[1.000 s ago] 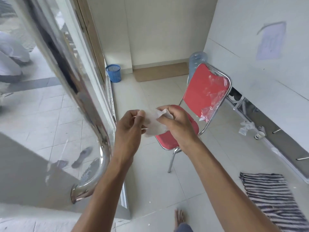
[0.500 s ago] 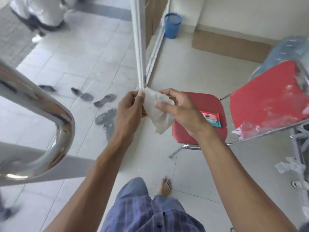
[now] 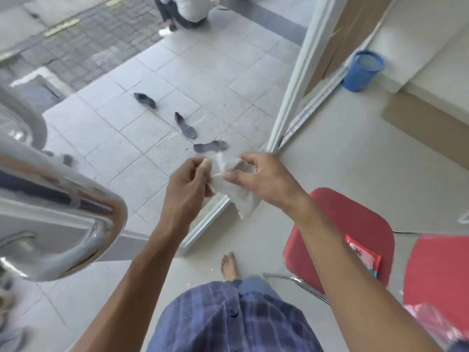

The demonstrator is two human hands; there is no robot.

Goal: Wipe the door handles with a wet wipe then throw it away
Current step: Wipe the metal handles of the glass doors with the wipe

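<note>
In the middle of the view, both hands hold a white wipe (image 3: 234, 191) between them above the floor. The left hand (image 3: 187, 184) pinches the wipe's left edge, thumb against curled fingers. The right hand (image 3: 264, 180) grips the other side, its thumb pressed on the sheet's face and its fingers curled over the top edge. The wipe is partly unfolded, and a loose corner hangs down below the right hand.

At the left, very close to the camera, a shiny metal door handle (image 3: 76, 212) bends down into its mount on the glass door; it is blurred and well apart from the hands. Through the glass lie several dark sandals (image 3: 186, 125) on grey tiles. A white door frame (image 3: 291, 97) runs up from just behind the right hand.

At the lower right stands a red chair (image 3: 347, 224), under the right forearm. On its seat lies a small red and white packet (image 3: 365, 257). A blue bin (image 3: 363, 71) stands against the wall at the upper right, far from the wipe. Below the hands, a checked blue shirt (image 3: 228, 318) and one bare foot (image 3: 229, 265) show on the pale floor.
</note>
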